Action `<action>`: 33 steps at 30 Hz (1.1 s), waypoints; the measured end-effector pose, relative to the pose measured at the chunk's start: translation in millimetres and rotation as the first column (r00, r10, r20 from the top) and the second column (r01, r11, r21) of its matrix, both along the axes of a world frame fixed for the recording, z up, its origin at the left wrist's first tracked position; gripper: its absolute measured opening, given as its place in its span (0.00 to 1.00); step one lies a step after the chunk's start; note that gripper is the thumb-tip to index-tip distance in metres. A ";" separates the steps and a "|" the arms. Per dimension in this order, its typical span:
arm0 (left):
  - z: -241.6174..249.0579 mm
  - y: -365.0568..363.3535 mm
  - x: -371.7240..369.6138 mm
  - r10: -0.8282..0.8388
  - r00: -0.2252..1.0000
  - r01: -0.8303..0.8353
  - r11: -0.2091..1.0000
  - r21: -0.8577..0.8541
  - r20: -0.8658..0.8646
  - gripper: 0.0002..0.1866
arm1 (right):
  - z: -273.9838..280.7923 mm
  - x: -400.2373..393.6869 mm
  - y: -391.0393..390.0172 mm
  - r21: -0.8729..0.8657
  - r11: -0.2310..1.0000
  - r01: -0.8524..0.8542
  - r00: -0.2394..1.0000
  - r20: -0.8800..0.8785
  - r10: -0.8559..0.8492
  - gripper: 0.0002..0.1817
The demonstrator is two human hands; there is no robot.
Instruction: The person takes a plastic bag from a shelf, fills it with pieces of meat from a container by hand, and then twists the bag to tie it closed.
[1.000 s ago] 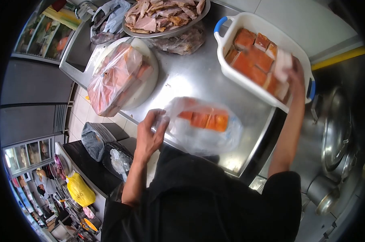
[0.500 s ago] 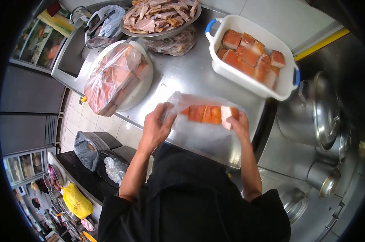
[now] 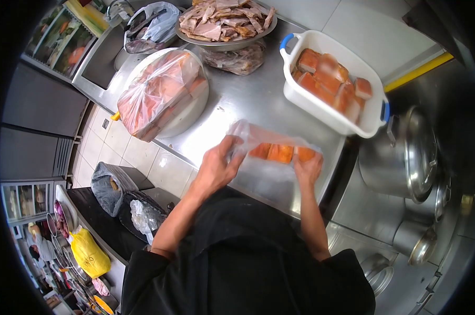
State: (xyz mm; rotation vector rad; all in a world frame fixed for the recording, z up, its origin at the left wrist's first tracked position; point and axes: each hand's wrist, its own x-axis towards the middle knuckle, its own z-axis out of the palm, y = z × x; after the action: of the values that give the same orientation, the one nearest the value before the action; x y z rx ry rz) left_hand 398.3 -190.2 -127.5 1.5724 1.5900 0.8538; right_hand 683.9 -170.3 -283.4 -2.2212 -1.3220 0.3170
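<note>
The left hand (image 3: 219, 163) is pinching one edge of a clear plastic bag (image 3: 266, 135) between thumb and fingers. The right hand (image 3: 308, 168) is grasping the end piece (image 3: 304, 153) of a row of meat (image 3: 279, 153); whether its fingers are reaching inside the bag or pressing from outside, I cannot tell. The row is lying in the bag, between the two hands, over the near part of the metal table (image 3: 237, 100). At least three pieces are sitting side by side, their line running roughly left to right, from one hand toward the other. The right hand is the nearer one, touching the row's end, while the left is staying apart from the meat and holding only film.

Beyond the right hand and a little to its right, a white tub (image 3: 317, 105) with blue handles is holding more meat chunks (image 3: 328, 83). Its long side is slanting from far left to near right, and the right hand is lying closer to it than the left.

Beyond the left hand, farther left, a bag of meat (image 3: 161, 92) is resting on a round white basin (image 3: 193, 113). At the far edge, a metal bowl (image 3: 229, 46) is holding meat slices (image 3: 221, 21). To the right, well apart from the hands, a lidded pot (image 3: 387, 163) is standing.
</note>
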 end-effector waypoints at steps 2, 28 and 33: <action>-4.0 -1.6 0.4 -0.004 1.000 0.004 1.000 0.024 -0.011 0.13 | -5.4 -5.1 7.6 0.078 0.997 0.013 0.998 -0.064 -0.008 0.41; 8.3 37.4 -18.6 0.193 0.967 -0.205 0.977 0.056 0.167 0.09 | 126.0 60.1 -33.2 0.153 0.988 0.038 0.581 -0.807 0.103 0.12; 19.6 34.8 -34.5 0.232 0.960 -0.238 0.971 0.017 0.155 0.14 | 172.8 57.6 -45.0 0.350 0.935 -0.049 0.662 -0.690 0.293 0.15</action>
State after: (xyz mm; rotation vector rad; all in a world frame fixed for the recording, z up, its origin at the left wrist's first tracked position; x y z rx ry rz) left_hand 363.8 -155.4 -108.0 1.3233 1.6789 1.1085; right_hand 741.5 -215.3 -110.6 -1.4330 -1.0178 0.9122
